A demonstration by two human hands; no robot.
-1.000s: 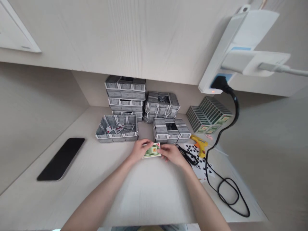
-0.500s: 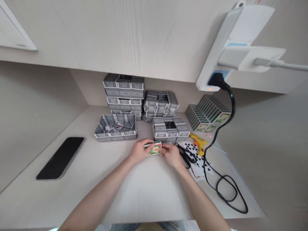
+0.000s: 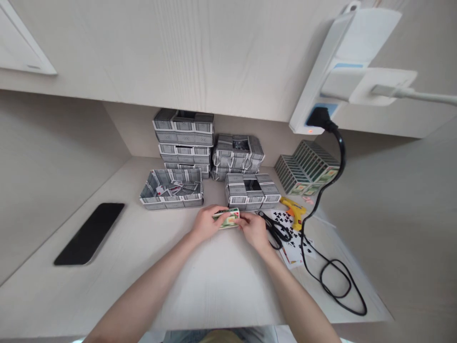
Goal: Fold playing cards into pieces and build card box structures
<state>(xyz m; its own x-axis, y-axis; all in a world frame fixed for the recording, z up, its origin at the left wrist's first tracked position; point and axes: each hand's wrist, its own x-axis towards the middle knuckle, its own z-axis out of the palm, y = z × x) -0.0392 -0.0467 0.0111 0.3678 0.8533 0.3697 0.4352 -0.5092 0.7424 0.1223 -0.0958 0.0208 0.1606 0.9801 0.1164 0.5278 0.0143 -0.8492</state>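
Note:
Between my two hands, low over the desk, is a small green and white playing card box (image 3: 229,219) with a red corner. My left hand (image 3: 208,223) grips its left end, thumb across the front. At the right end, my right hand (image 3: 253,229) pinches the box with thumb and fingers. Just beyond my hands sits a closed box made of grey-backed playing cards (image 3: 253,191) with a square opening on top. Beside my right hand lie black-handled scissors (image 3: 274,230), partly over loose playing cards (image 3: 293,243).
An open card tray (image 3: 171,202) holds loose cards. Stacked card boxes (image 3: 183,138) and stacked green card packs (image 3: 307,166) stand behind. A yellow glue gun (image 3: 294,212) trails a black cord (image 3: 341,281) to a power strip (image 3: 330,71). At left lies a phone (image 3: 90,234).
Both hands keep hold of the card box, which looks very slightly tilted compared with before. The camera view has shifted a little; everything else stays in place.

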